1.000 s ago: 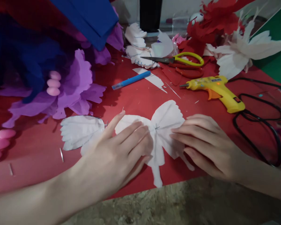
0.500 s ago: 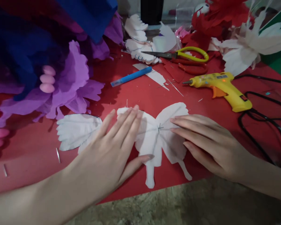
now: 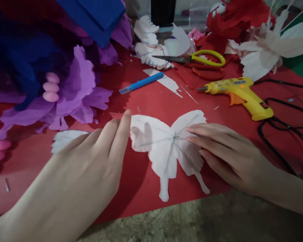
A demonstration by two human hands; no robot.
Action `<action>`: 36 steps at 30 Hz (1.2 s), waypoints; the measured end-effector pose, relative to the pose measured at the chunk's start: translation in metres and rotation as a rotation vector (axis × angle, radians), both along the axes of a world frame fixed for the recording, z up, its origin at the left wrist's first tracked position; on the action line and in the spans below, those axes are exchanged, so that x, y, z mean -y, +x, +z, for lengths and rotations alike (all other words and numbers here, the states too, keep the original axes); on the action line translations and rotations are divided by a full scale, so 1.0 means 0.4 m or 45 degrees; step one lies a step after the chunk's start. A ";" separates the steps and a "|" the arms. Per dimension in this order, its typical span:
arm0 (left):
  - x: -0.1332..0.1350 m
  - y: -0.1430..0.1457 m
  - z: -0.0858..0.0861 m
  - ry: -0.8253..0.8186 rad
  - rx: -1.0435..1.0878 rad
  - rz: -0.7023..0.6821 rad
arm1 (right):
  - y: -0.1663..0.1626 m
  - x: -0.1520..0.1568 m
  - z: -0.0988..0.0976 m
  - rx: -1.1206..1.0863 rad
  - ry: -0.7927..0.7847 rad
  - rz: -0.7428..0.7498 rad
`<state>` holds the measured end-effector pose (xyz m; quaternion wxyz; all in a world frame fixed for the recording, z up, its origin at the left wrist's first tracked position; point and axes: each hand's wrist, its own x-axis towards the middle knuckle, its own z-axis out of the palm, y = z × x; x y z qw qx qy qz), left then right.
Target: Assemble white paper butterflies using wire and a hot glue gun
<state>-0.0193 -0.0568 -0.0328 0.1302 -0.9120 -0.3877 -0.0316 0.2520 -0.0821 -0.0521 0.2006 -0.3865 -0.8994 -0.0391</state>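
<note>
A white butterfly cutout [image 3: 164, 148] with pencil-like lines and two tails lies flat on the red sheet [image 3: 138, 188]. My right hand [image 3: 232, 158] rests on its right wing, fingers stretched out and a little apart. To the left of the butterfly is my left hand [image 3: 91, 168], back upward, with the index finger extended and the other fingers bent. It looks open, though its thumb and some fingertips are hidden. Beneath or behind it a second white scalloped piece [image 3: 67, 139] shows in part; whether the fingers touch it is hidden.
A yellow glue gun [image 3: 239, 95] with a black cord [image 3: 280, 144] lies at right. Behind are a blue pen [image 3: 141, 83], yellow-handled scissors [image 3: 207, 57] and paper scraps [image 3: 164, 82]. Purple paper petals [image 3: 78, 77] and blue sheets [image 3: 98, 20] fill the left; a pin [image 3: 7, 185] lies below.
My left hand has come off the butterfly's left wing and moved left, baring that wing. The second white piece has shifted left and is more covered. My right hand has barely moved.
</note>
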 end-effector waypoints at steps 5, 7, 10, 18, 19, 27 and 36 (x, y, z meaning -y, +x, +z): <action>-0.006 0.037 0.001 -0.062 0.007 -0.406 | -0.007 -0.004 0.001 -0.021 -0.018 0.024; -0.006 0.049 -0.007 -0.138 0.075 -0.464 | -0.011 -0.005 -0.001 -0.035 -0.025 0.024; -0.012 0.054 -0.022 -0.304 0.100 -0.552 | -0.015 -0.004 -0.002 -0.054 -0.039 0.025; -0.032 0.045 -0.036 -0.444 0.079 -0.595 | -0.019 -0.004 -0.006 -0.038 -0.060 0.052; -0.032 0.046 -0.037 -0.449 0.083 -0.597 | -0.020 -0.004 -0.010 -0.046 -0.064 0.048; -0.031 0.045 -0.036 -0.513 0.112 -0.561 | -0.034 -0.003 -0.024 0.010 -0.062 0.017; -0.030 0.046 -0.043 -0.567 0.172 -0.532 | -0.053 -0.015 0.002 0.272 0.167 0.037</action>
